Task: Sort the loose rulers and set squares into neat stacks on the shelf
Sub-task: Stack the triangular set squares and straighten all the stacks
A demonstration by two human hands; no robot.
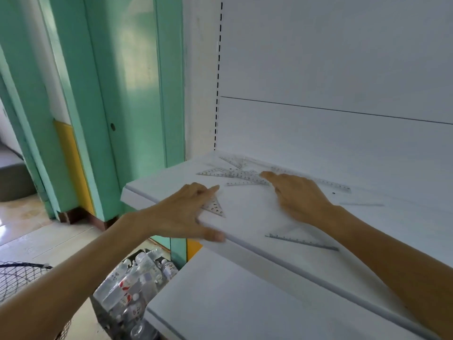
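My left hand, fingers straight, pins a set square at the shelf's 8 o'clock edge, seemingly to steady it, while my right hand, fingers flat and empty, touches the ruler pile at 11 o'clock.

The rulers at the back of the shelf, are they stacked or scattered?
Scattered: the rulers lie flat, crossing one another at different angles on the shelf, not squared into a pile.

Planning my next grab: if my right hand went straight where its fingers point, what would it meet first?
The right hand points left and slightly back, so it would first meet the pile of clear rulers and set squares. Its fingers look nearly at the pile's edge; contact is unclear.
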